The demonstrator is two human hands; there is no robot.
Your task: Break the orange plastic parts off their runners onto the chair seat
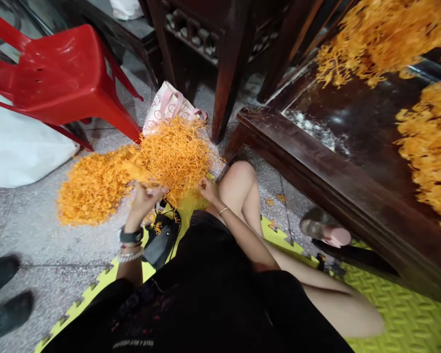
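Pinching orange strands at heap's near edge: left hand, right hand; bare floor leftward.

Heap of strands on the floor at frame centre-left, with the left hand and right hand at its lower edge. Plastic chair upper left; tote bag behind the heap; wooden table at right bearing more strands; foam mat lower right.

Light was soft, even, w/ glare on red chair; wide-angle bend at edges, slight blur, dim under furniture.
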